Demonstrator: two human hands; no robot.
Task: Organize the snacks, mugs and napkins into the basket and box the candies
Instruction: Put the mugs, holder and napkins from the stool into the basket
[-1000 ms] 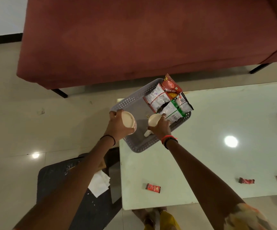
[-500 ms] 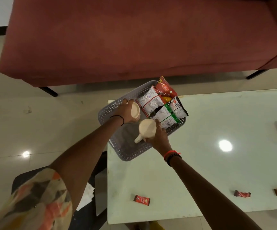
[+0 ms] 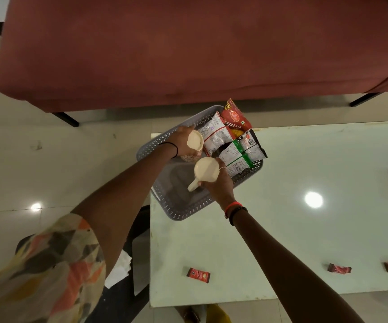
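Head view: we hold one cream mug (image 3: 206, 169) in our right hand (image 3: 218, 183) and another mug (image 3: 195, 143) in our left hand (image 3: 183, 142), over the basket (image 3: 179, 213); they are hard, breakable, best gripped around the body.

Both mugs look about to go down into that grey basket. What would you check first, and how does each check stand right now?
1. Left hand has a firm hold on the left mug: ok.
2. Right hand grips the right mug: ok.
3. Bare floor in the basket beneath the mugs: ok, its near half is free.
4. Snack packets clear of the mugs: ok, they are packed at the far end.
5. Mugs empty: ok, both interiors look pale and bare.
6. Basket fully on the table: not ok, it overhangs the corner.
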